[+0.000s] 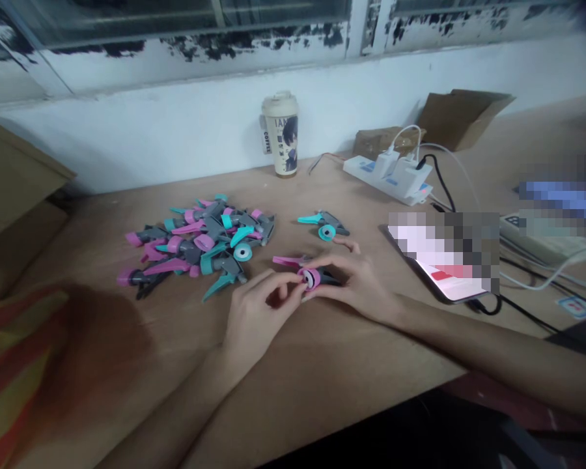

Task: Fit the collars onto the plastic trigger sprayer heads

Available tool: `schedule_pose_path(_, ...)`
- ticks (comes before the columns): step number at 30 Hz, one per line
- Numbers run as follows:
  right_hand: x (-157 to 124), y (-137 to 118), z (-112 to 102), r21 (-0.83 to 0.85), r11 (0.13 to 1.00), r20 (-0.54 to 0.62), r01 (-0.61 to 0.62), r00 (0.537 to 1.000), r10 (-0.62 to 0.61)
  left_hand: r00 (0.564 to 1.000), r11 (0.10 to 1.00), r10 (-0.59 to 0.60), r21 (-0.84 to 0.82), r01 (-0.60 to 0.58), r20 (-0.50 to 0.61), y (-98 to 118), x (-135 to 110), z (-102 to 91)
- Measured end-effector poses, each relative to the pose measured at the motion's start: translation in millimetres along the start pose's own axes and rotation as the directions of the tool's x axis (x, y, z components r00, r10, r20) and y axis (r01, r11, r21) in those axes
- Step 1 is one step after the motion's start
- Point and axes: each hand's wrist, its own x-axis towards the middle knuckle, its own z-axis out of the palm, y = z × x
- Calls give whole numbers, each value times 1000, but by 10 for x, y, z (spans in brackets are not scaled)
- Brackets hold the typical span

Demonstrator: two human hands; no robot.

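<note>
My right hand (pixel 354 277) is closed around a pink and grey trigger sprayer head (pixel 288 260), with its pink collar turned toward me. At the mouth of that collar, my left hand (pixel 261 306) pinches a small white sealing ring (pixel 308 280). The ring sits tilted, with a dark gap beside it. Just beyond my right hand lies a teal and grey trigger sprayer head (pixel 327 225) on the wooden table (pixel 293 391). To the left is a pile of several pink, teal and grey sprayer heads (pixel 200 241).
A lidded coffee cup (pixel 283 137) stands by the wall. Behind my right arm are a white power strip (pixel 390 179) with cables and a lit phone (pixel 439 260). Cardboard (pixel 459 117) rests at the back right, and a cardboard box (pixel 19 176) at the left.
</note>
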Motion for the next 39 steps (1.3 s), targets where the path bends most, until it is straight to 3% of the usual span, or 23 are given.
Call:
schedule_pose_path(5, -1, -20, 7, -27, 1000, 10, -15, 1000, 15, 999, 999, -37, 9, 37, 25, -14, 9, 1)
schedule_pose_path(14, -26, -56, 17, -45, 998, 2, 53, 999, -53, 994, 995, 98, 1, -98, 42, 27, 5, -19)
schedule_pose_path(19, -35, -50, 36, -51, 997, -2, 52, 999, -52, 996, 998, 66, 9, -67, 52, 49, 11, -22)
schedule_pose_path(23, -35, -51, 46, -59, 997, -12, 50, 999, -51, 997, 998, -39, -38, 42, 71, 38, 8, 2)
schedule_pose_path(26, -36, -51, 46, -69, 996, -3, 49, 999, -49, 973, 965, -203, -146, 218, 112, 36, -3, 41)
schedule_pose_path(31, -36, -60, 61, -129, 988, 7, 81, 997, -80, 843, 768, -482, -349, 537, 238, 67, -29, 108)
schedule_pose_path(33, -39, -68, 72, -166, 982, 3, 91, 996, -92, 825, 752, -511, -340, 565, 239, 73, -44, 125)
schedule_pose_path(39, -59, -76, 94, -232, 960, 9, 155, 988, -157, 840, 836, -507, -126, 534, 196, 101, -81, 114)
